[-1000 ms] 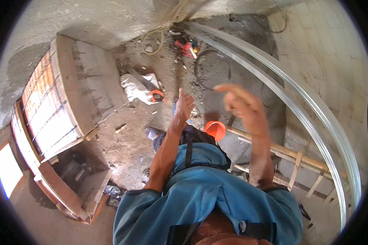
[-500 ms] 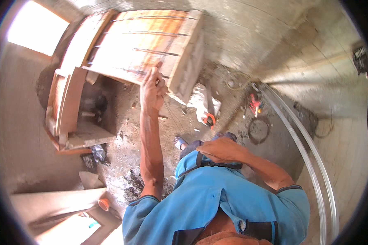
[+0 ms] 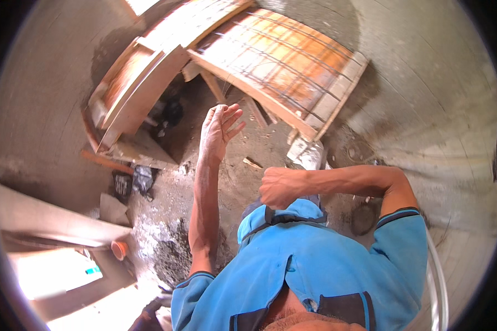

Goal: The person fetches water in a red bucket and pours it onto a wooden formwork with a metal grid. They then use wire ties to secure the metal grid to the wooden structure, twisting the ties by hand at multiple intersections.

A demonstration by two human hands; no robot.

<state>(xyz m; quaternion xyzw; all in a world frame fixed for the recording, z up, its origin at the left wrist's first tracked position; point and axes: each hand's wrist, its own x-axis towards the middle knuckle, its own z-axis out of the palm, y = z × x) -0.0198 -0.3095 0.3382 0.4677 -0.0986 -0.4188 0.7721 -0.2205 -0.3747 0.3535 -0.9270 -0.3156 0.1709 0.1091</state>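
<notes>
My left hand (image 3: 221, 132) is raised in front of a wooden form. Its thumb and forefinger are pinched together, the other fingers spread. A fine wire (image 3: 227, 84) runs faintly up from the pinch. Close to my waist, my right hand (image 3: 281, 187) is closed in a fist; whatever may be inside it is hidden. Beyond both hands slopes the board form (image 3: 254, 83), with a grid of thin steel bars (image 3: 292, 69) over its orange-brown panel. My left hand is apart from the bars, just below the form's near edge.
A second boarded section (image 3: 143, 94) adjoins at the left. White sacking (image 3: 306, 153) lies under the form's right corner, and a wood scrap (image 3: 252, 163) on the floor. Dark plastic bags (image 3: 143, 179) and an orange pot (image 3: 119, 250) are at left. Pale pipes (image 3: 437, 281) curve at lower right.
My left hand has come away from the steel bars. My right hand has lifted from my waist and turned into a fist. The whole view has swung, putting the form farther right.
</notes>
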